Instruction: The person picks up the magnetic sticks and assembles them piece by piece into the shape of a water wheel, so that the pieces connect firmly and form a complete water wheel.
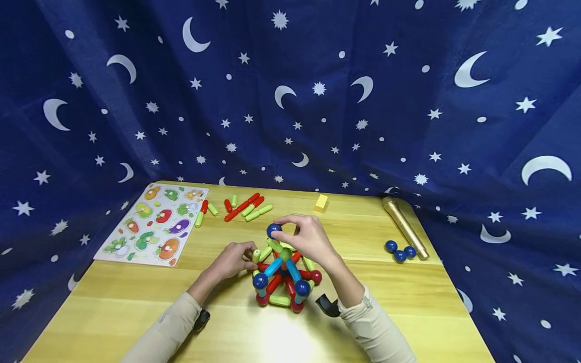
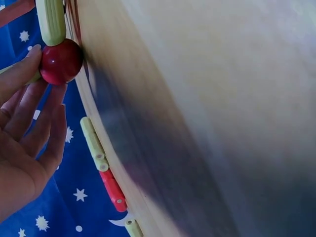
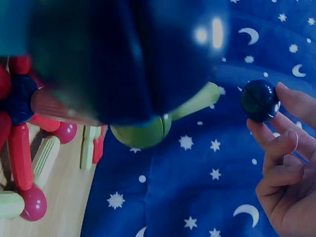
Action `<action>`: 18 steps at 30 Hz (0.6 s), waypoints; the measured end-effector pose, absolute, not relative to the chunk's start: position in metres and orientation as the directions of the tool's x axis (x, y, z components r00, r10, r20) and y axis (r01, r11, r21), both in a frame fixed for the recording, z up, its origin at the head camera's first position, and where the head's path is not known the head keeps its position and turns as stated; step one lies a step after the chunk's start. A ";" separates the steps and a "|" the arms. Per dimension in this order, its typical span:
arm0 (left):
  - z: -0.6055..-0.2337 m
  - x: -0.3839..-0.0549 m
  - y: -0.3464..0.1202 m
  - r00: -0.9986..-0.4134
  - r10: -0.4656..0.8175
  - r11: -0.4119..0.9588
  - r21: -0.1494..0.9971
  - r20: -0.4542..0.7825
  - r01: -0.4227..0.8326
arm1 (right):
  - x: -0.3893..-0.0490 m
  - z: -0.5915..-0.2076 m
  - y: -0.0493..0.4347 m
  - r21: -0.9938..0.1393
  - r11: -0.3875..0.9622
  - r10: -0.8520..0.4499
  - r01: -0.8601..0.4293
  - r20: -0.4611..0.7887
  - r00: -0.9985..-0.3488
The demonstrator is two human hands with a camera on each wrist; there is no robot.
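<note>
Between the two hands stands a construction of magnetic rods and balls, with a green ball [image 1: 285,254] on top. Light blue rods [image 1: 293,271] slope from that ball toward blue balls [image 1: 302,288] at the front, and red rods run through the lower part. My right hand [image 1: 308,238] pinches a blue ball [image 3: 259,100] between thumb and fingertips, above the far side of the construction. At the construction's left side, my left hand [image 1: 233,262] holds a red ball [image 2: 61,61] by thumb and fingers, below a green rod [image 2: 51,22].
A picture board of vegetables [image 1: 154,222] lies at the back left. Loose rods [image 1: 242,207] in red and green are scattered beside it. A yellow block [image 1: 321,203] sits near the back edge. Several blue balls [image 1: 400,256] lie by a gold tube [image 1: 405,227] on the right.
</note>
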State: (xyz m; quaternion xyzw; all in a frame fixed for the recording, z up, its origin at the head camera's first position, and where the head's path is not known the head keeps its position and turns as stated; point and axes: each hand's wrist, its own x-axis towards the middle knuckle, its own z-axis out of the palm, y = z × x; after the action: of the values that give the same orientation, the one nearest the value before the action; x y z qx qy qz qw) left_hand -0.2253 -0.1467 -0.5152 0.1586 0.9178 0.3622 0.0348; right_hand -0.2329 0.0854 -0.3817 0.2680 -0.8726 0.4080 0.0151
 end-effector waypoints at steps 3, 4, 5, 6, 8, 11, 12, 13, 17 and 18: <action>-0.515 -0.226 -0.147 -0.943 0.328 0.686 0.672 0.057 0.280 | -0.237 -0.380 0.072 -0.648 0.534 -0.507 -0.543 0.268 -0.819; -0.515 -0.225 -0.147 -0.942 0.331 0.684 0.672 0.060 0.283 | -0.238 -0.381 0.070 -0.634 0.539 -0.520 -0.554 0.267 -0.812; -0.514 -0.225 -0.147 -0.941 0.333 0.681 0.675 0.060 0.284 | -0.239 -0.381 0.068 -0.628 0.543 -0.526 -0.557 0.263 -0.809; -0.513 -0.225 -0.147 -0.940 0.334 0.679 0.677 0.061 0.285 | -0.240 -0.382 0.067 -0.621 0.547 -0.535 -0.562 0.257 -0.805; -0.513 -0.224 -0.146 -0.939 0.339 0.674 0.680 0.060 0.287 | -0.242 -0.386 0.067 -0.609 0.557 -0.550 -0.565 0.240 -0.800; -0.513 -0.224 -0.144 -0.937 0.344 0.669 0.685 0.060 0.290 | -0.243 -0.389 0.067 -0.596 0.566 -0.566 -0.569 0.221 -0.794; -0.513 -0.224 -0.144 -0.937 0.343 0.670 0.683 0.063 0.291 | -0.243 -0.390 0.067 -0.591 0.570 -0.571 -0.571 0.216 -0.792; -0.513 -0.225 -0.144 -0.938 0.340 0.673 0.681 0.062 0.289 | -0.243 -0.390 0.067 -0.587 0.573 -0.573 -0.572 0.212 -0.792; -0.513 -0.225 -0.145 -0.946 0.318 0.689 0.669 0.066 0.278 | -0.246 -0.388 0.060 -0.559 0.588 -0.598 -0.584 0.186 -0.780; -0.513 -0.225 -0.146 -0.948 0.312 0.695 0.664 0.066 0.276 | -0.246 -0.387 0.058 -0.546 0.595 -0.608 -0.590 0.173 -0.774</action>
State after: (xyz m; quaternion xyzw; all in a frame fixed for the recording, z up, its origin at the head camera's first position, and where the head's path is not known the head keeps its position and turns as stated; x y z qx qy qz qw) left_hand -0.2255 -0.1455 -0.5127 0.1598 0.9202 0.3563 0.0259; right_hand -0.2464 0.0576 -0.3869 0.3354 -0.8930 0.2996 -0.0156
